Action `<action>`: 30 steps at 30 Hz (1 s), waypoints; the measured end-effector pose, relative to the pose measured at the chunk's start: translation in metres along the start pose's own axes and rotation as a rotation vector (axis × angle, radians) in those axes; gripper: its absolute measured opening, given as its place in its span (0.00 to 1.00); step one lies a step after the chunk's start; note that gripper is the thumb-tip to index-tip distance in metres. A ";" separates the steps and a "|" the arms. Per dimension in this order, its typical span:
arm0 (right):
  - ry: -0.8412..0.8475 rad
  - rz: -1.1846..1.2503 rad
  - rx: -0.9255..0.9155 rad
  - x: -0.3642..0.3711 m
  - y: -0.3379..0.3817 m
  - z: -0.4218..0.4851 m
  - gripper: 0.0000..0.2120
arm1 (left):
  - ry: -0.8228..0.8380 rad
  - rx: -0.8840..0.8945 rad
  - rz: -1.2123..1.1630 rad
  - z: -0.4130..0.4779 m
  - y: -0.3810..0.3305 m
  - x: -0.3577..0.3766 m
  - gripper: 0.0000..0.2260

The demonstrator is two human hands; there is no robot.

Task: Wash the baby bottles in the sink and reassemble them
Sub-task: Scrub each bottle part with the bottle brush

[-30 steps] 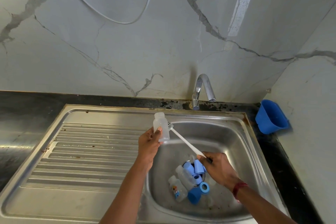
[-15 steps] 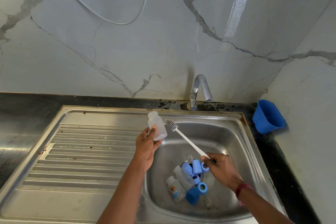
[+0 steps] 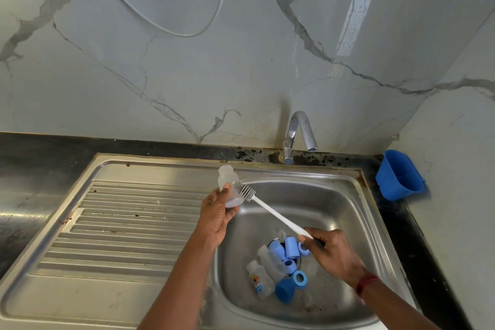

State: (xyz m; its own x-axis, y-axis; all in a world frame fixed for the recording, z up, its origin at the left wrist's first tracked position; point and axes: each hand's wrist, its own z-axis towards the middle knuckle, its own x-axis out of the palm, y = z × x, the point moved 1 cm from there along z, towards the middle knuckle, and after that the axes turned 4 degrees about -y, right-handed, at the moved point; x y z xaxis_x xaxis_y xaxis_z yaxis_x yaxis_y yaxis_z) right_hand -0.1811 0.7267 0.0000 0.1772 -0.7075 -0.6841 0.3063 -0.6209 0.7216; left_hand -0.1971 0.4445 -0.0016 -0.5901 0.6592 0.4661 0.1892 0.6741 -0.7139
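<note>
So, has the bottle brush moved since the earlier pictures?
Yes. The bottle brush swung its bristles left, farther from the faucet, against the baby bottle.

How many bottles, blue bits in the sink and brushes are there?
clear bottles: 3, one in the left hand, two lying in the sink
blue caps and rings: 6, as far as the pile shows
brush: 1, in the right hand
Total: 10
</note>
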 end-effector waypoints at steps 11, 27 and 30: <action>-0.024 -0.099 0.038 -0.004 -0.001 0.020 0.13 | 0.171 -0.041 0.079 -0.012 0.018 -0.003 0.33; -0.023 0.125 0.194 -0.005 0.006 0.006 0.12 | 0.204 -0.155 -0.098 -0.012 0.018 -0.016 0.40; -0.013 0.129 0.218 0.000 0.015 0.012 0.17 | 0.303 -0.180 -0.082 -0.014 0.017 -0.008 0.40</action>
State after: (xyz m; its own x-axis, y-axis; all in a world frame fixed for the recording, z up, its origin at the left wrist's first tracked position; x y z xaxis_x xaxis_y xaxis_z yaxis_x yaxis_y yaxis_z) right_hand -0.1877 0.7135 0.0116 0.1890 -0.7889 -0.5848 0.0730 -0.5826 0.8095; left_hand -0.1776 0.4552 -0.0102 -0.3547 0.6514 0.6707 0.3020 0.7587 -0.5772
